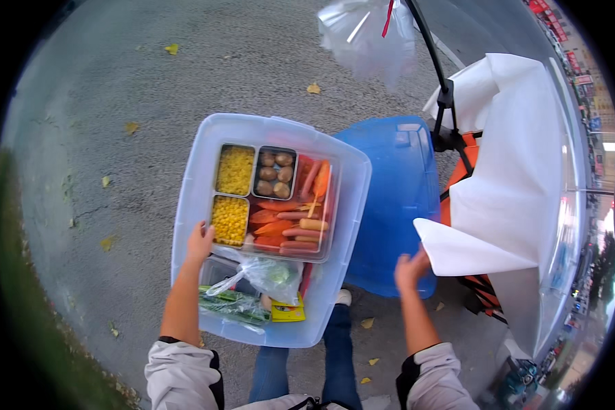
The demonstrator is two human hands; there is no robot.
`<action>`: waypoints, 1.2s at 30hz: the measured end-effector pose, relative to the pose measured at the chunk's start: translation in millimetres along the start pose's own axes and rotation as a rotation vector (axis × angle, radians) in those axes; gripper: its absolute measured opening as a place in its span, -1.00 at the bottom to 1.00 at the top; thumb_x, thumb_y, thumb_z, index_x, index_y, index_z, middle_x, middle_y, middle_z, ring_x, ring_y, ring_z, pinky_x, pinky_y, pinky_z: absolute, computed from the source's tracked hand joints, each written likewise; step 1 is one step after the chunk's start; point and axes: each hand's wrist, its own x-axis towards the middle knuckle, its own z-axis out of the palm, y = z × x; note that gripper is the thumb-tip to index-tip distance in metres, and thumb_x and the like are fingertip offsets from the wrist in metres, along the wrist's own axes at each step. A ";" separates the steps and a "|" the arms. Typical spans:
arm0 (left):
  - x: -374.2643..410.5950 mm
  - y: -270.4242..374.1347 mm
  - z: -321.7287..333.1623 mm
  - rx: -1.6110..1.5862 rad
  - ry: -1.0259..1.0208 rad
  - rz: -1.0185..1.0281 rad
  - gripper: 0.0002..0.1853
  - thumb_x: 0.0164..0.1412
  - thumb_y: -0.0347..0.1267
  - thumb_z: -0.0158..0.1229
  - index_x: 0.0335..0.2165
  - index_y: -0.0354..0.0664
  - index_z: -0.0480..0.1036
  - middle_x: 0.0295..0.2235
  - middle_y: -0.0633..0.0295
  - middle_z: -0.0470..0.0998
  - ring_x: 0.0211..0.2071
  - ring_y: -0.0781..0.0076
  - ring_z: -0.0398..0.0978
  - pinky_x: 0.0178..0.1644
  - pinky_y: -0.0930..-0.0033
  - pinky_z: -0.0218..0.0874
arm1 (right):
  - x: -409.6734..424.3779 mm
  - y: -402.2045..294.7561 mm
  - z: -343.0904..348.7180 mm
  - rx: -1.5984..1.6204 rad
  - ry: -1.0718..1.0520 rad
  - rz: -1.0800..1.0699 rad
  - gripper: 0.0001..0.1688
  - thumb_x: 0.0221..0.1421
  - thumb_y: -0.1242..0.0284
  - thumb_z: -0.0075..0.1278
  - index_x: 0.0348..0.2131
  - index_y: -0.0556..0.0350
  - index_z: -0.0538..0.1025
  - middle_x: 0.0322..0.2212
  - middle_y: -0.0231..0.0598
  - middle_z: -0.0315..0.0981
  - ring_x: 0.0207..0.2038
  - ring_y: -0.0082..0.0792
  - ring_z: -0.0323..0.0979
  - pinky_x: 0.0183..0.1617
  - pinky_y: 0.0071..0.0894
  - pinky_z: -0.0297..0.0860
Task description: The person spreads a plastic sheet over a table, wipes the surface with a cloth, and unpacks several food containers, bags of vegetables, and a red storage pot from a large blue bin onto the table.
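Note:
My left hand (pixel 201 243) grips the left edge of a clear plastic food box (pixel 325 253), beside its corn. Inside are a metal tin of yellow shreds (pixel 236 170), a tin of corn kernels (pixel 230 221) and a tin of brown eggs or similar round items (pixel 274 173). Sausages (pixel 300 233) and orange-red skewered pieces (pixel 271 228) fill the rest. The box sits in a large translucent storage bin (pixel 333 307). My right hand (pixel 411 267) is at the lifted corner of a white cover sheet (pixel 471 251); its fingertips are hidden behind it.
A blue plastic bin or lid (pixel 394 215) stands right of the storage bin. Bagged greens (pixel 236 307), a knotted clear bag (pixel 274 274) and a yellow packet (pixel 288 311) lie near me. A black pole (pixel 428 38) and hanging plastic bags (pixel 366 36) rise beside the orange-framed stand (pixel 461 164).

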 end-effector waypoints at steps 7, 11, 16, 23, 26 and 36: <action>25.6 33.6 7.0 -0.394 -0.366 -0.141 -0.48 0.06 -0.13 0.10 -0.16 -0.36 0.31 -0.33 0.15 0.46 -0.33 0.45 0.41 -0.21 0.44 0.23 | -18.9 -176.1 72.3 0.525 -0.455 0.033 -0.42 0.00 0.26 -0.02 -0.11 0.34 0.25 -0.23 0.01 0.29 -0.18 -0.18 0.32 -0.11 -0.36 0.26; 37.4 53.9 11.3 -0.680 -0.529 -0.290 -0.43 0.01 -0.15 0.17 -0.13 -0.37 0.27 -0.25 0.13 0.44 -0.28 0.39 0.43 -0.17 0.42 0.25 | 6.7 -168.1 121.2 0.861 -0.590 0.439 -0.34 -0.04 0.01 0.01 -0.25 0.32 0.44 -0.33 -0.14 0.44 -0.26 -0.41 0.38 -0.16 -0.43 0.27; 47.3 52.7 -13.9 -0.700 -0.713 -0.382 -0.34 -0.04 -0.23 0.22 -0.04 -0.34 0.17 -0.17 0.09 0.40 -0.15 0.33 0.39 -0.07 0.32 0.25 | 10.3 -183.4 112.7 0.952 -0.802 0.482 -0.36 -0.06 0.06 0.06 -0.20 0.29 0.42 -0.24 -0.19 0.40 -0.18 -0.42 0.33 -0.09 -0.46 0.22; 2.7 82.2 -68.1 -0.714 -0.524 -0.148 -0.30 -0.12 -0.27 0.26 -0.04 -0.38 0.17 -0.17 0.07 0.39 -0.17 0.31 0.39 -0.06 0.31 0.23 | -8.1 -198.6 53.0 1.028 -0.770 0.390 -0.46 -0.01 0.15 0.04 -0.20 0.27 0.41 -0.28 -0.26 0.40 -0.23 -0.48 0.34 -0.11 -0.48 0.25; -57.4 127.5 -130.8 -0.727 -0.517 -0.161 -0.19 -0.18 -0.26 0.30 -0.01 -0.41 0.12 -0.15 0.02 0.37 -0.13 0.25 0.36 -0.01 0.27 0.19 | -25.1 -204.1 -21.3 1.094 -0.846 0.345 -0.51 0.03 0.22 0.01 -0.19 0.29 0.39 -0.27 -0.29 0.39 -0.23 -0.51 0.34 -0.11 -0.49 0.27; -253.6 237.3 -242.5 -0.780 -0.608 -0.215 -0.58 0.12 -0.40 -0.02 -0.03 -0.27 0.19 -0.20 0.08 0.41 -0.29 0.30 0.46 -0.29 0.30 0.38 | -81.0 -154.7 -290.8 1.055 -0.840 0.395 -0.56 0.00 0.26 0.07 -0.20 0.19 0.40 -0.38 -0.40 0.40 -0.33 -0.61 0.31 -0.23 -0.58 0.26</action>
